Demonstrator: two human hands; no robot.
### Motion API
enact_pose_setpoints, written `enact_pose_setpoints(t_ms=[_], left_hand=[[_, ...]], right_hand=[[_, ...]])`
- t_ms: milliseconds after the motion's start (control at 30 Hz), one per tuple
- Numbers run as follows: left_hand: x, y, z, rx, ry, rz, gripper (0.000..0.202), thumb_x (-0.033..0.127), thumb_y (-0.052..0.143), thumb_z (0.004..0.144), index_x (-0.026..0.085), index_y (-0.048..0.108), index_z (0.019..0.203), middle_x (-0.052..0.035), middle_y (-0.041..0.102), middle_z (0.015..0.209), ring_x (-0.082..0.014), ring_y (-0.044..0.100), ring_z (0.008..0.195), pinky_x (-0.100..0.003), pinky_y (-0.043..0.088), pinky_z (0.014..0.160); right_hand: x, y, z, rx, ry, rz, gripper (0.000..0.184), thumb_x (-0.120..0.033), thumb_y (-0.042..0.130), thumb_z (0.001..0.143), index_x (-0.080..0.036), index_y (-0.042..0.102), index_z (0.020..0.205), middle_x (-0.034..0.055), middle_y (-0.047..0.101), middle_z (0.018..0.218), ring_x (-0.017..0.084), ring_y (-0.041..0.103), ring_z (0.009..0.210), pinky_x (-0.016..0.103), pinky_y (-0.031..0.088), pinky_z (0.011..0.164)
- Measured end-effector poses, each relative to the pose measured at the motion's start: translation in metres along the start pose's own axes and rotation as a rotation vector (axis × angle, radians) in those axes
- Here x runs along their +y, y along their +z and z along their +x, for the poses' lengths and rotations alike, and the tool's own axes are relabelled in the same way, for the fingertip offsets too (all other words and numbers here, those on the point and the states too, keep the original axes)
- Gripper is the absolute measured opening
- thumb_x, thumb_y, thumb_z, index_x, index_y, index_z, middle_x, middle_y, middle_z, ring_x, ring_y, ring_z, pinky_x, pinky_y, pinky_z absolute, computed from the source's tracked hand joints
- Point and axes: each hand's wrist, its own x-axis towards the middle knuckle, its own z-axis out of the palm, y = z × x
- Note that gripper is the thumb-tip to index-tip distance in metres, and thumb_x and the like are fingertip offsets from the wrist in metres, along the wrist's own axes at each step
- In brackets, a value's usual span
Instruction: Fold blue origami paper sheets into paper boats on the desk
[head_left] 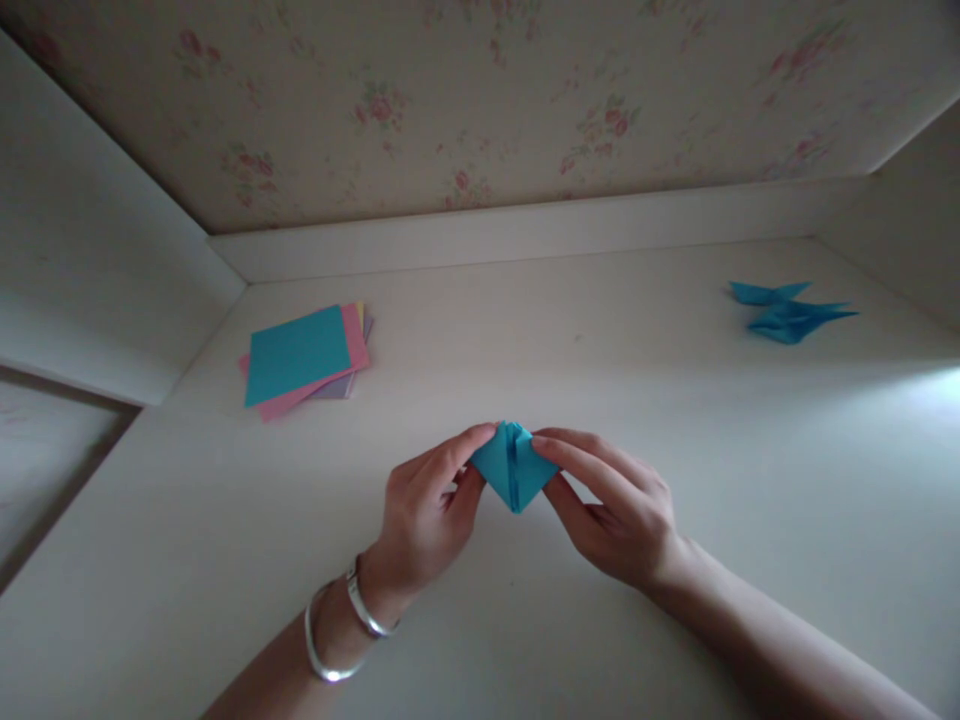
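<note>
Between my hands is a blue folded origami paper [496,464], diamond-like in outline, with a layered crease running down its middle and its point towards me. My left hand [433,500] pinches its left corner between thumb and index finger. On the opposite side, my right hand [619,500] grips the right corner, fingers over the top face and thumb below. Part of each side corner is hidden by the fingertips. Two silver bangles [330,672] circle my left wrist.
A stack of square coloured paper [298,355], blue on top with pink, purple and yellow beneath, lies at the left on the white tabletop [480,640]. Folded blue origami pieces [795,318] rest at the far right. A white ledge [525,236] and floral wallpaper [480,110] border the back.
</note>
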Motion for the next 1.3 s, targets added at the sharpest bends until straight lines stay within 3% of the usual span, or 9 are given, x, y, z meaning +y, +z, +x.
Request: enact_pose_setpoints(t_ms=[200, 267, 367, 467, 667, 867, 1067, 1300], left_hand=[[-0.0010, 0.0025, -0.0064, -0.043, -0.108, -0.066, 0.045, 0.005, 0.059, 0.090, 0.026, 0.060, 0.130, -0.0024, 0.079, 0.109, -0.0101, 0.076, 0.066, -0.014, 0.062, 0.056], [-0.0016, 0.0032, -0.0071, -0.025, -0.106, -0.067, 0.044, 0.005, 0.059, 0.091, 0.026, 0.061, 0.129, -0.0026, 0.079, 0.111, -0.0111, 0.077, 0.071, -0.016, 0.064, 0.061], [-0.0017, 0.0031, -0.0057, -0.002, -0.068, -0.043, 0.045, 0.004, 0.059, 0.090, 0.026, 0.063, 0.129, -0.0041, 0.076, 0.119, -0.0167, 0.077, 0.093, -0.024, 0.065, 0.080], [0.0001, 0.0015, -0.0026, -0.012, -0.053, -0.068, 0.047, 0.001, 0.058, 0.090, 0.026, 0.063, 0.130, -0.0044, 0.075, 0.120, -0.0178, 0.075, 0.102, -0.027, 0.064, 0.089], [0.0046, -0.0017, 0.0000, 0.001, -0.051, -0.130, 0.049, 0.000, 0.060, 0.089, 0.028, 0.064, 0.130, -0.0043, 0.075, 0.119, -0.0177, 0.073, 0.104, -0.029, 0.063, 0.092], [0.0046, -0.0006, -0.0032, -0.040, -0.074, -0.217, 0.052, 0.005, 0.063, 0.089, 0.028, 0.060, 0.136, -0.0079, 0.072, 0.126, -0.0218, 0.072, 0.109, -0.029, 0.065, 0.086], [0.0036, 0.0008, -0.0059, -0.074, -0.080, -0.263, 0.060, 0.009, 0.066, 0.088, 0.029, 0.052, 0.144, -0.0092, 0.067, 0.133, -0.0228, 0.070, 0.112, -0.031, 0.063, 0.091], [0.0071, 0.0005, -0.0002, -0.096, -0.052, -0.171, 0.058, 0.004, 0.061, 0.090, 0.026, 0.052, 0.143, -0.0092, 0.068, 0.129, -0.0196, 0.070, 0.110, -0.027, 0.064, 0.088]], right_hand=[[-0.0019, -0.0001, 0.0026, -0.019, -0.015, -0.033, 0.055, 0.001, 0.055, 0.088, -0.025, 0.058, 0.136, 0.0094, 0.072, 0.109, 0.020, 0.072, 0.093, 0.030, 0.061, 0.074], [-0.0022, 0.0005, 0.0028, -0.026, -0.008, -0.046, 0.054, 0.000, 0.055, 0.089, -0.025, 0.058, 0.136, 0.0095, 0.072, 0.108, 0.020, 0.072, 0.092, 0.029, 0.061, 0.072], [-0.0020, 0.0010, 0.0016, -0.026, -0.015, -0.052, 0.051, -0.001, 0.057, 0.089, -0.025, 0.060, 0.134, 0.0094, 0.070, 0.107, 0.020, 0.071, 0.092, 0.028, 0.060, 0.072], [-0.0023, 0.0005, 0.0005, 0.027, -0.018, -0.066, 0.046, -0.002, 0.060, 0.089, -0.026, 0.064, 0.128, 0.0077, 0.067, 0.099, 0.017, 0.068, 0.081, 0.026, 0.058, 0.067], [-0.0033, -0.0015, 0.0015, -0.013, -0.043, -0.052, 0.049, -0.006, 0.057, 0.092, -0.026, 0.058, 0.137, 0.0000, 0.065, 0.073, 0.012, 0.060, 0.057, 0.023, 0.048, 0.051], [-0.0027, -0.0019, 0.0030, 0.064, 0.003, 0.006, 0.053, -0.004, 0.060, 0.091, -0.033, 0.061, 0.136, 0.0032, 0.063, 0.086, 0.014, 0.061, 0.065, 0.024, 0.051, 0.053], [-0.0034, -0.0004, 0.0047, 0.085, 0.104, 0.185, 0.056, 0.001, 0.065, 0.086, -0.029, 0.062, 0.133, 0.0046, 0.060, 0.090, 0.017, 0.061, 0.075, 0.028, 0.054, 0.060], [-0.0030, 0.0018, 0.0001, 0.057, 0.034, 0.069, 0.058, 0.004, 0.061, 0.085, -0.027, 0.060, 0.135, 0.0067, 0.063, 0.096, 0.017, 0.062, 0.078, 0.028, 0.055, 0.062]])
